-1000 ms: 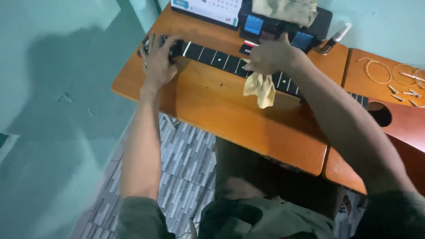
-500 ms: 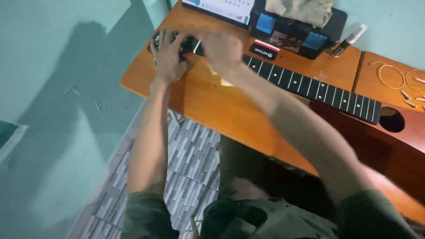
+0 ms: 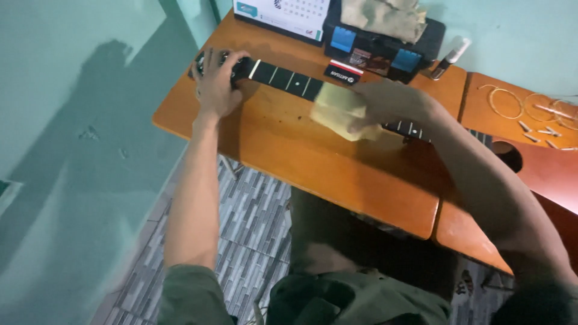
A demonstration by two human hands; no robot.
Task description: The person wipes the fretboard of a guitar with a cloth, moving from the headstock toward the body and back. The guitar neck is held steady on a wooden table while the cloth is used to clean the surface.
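Note:
A guitar lies flat across the orange wooden table (image 3: 337,174), its dark fretboard (image 3: 283,78) running left to right and its red-brown body (image 3: 542,168) with the sound hole at the right. My left hand (image 3: 215,84) grips the headstock at the neck's left end. My right hand (image 3: 385,103) presses a folded yellowish cloth (image 3: 340,111) onto the middle of the fretboard; hand and cloth are motion-blurred and hide that stretch of the neck.
A desk calendar (image 3: 289,13) and a black box (image 3: 385,45) with a crumpled rag on top stand at the table's back. A small white bottle (image 3: 448,58) lies beside it. Coiled strings (image 3: 512,102) and small pegs sit at the right. Tiled floor (image 3: 253,229) lies below.
My right hand slid the cloth left along the neck to near the headstock, then back right to the middle. My left hand stayed on the headstock.

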